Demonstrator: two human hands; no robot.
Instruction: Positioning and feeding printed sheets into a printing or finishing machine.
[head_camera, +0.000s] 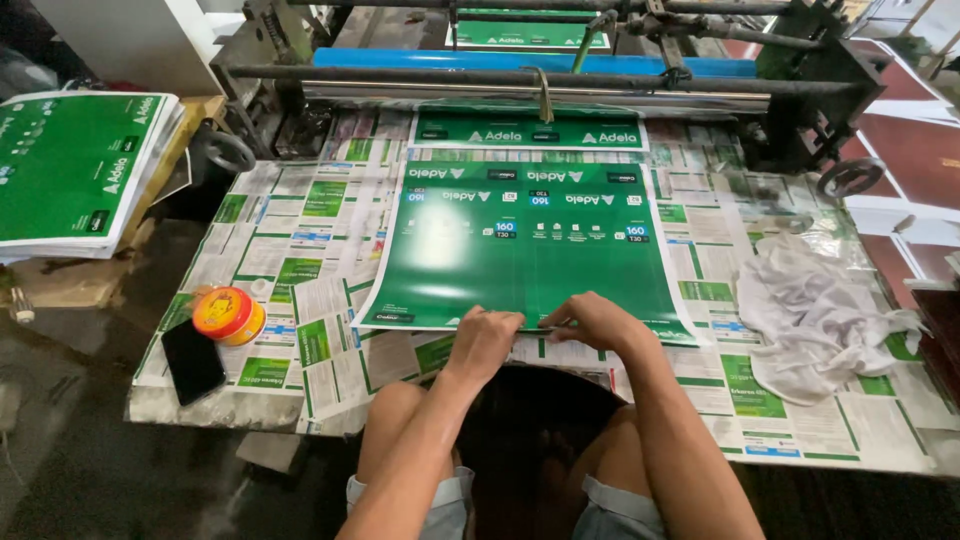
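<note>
Bare knees and forearms fill the bottom middle of the frame, the person sitting right up against the bench (250, 400). Both hands meet at the near edge of a big glossy green printed sheet (520, 250). The left hand (484, 338) is curled shut, its grip pinching the sheet's bottom edge. The right hand (593, 320) sits just beside it, fingers bent over the same edge, and something thin and dark pokes out between the two hands, too small to say what it is. So the right grip is closed, either on the sheet or on that little thing, can't tell which.

The sheet lies flat in the centre of the frame on a bench covered with overlapping green and white paper scraps. A second green sheet (528, 128) sits further up, partly under the machine's rollers (500, 78). At lower left there's a round orange and yellow tin (226, 314) touching a black phone (192, 360). A crumpled white rag (815, 315) is on the right, and a stack of green sheets (75, 165) is at upper left.
</note>
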